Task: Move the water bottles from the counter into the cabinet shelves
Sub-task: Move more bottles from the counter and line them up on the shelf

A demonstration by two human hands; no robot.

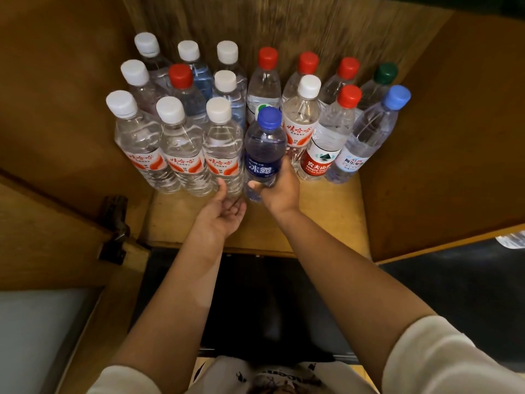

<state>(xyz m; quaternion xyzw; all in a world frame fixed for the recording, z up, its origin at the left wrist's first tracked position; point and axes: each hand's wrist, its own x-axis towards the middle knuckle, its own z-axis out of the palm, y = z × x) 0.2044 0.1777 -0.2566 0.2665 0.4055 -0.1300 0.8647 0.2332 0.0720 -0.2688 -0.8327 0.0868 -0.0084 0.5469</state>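
While the right hand (279, 189) grips the blue-capped bottle (264, 152) low on its body, its fingers should lower it straight between neighbouring bottles on the cabinet shelf (326, 211), the open left hand (227, 207) steadying beside.

A wooden shelf (326, 223) inside a cabinet carries a crowd of upright water bottles, packed close toward the back. At front left stand three white-capped bottles (181, 155) with red-orange labels, side by side. Right of them a blue-label bottle (262, 155) leans, its base at the shelf. Further right come a red-label bottle (324, 152) and a light-blue-capped bottle (366, 143).
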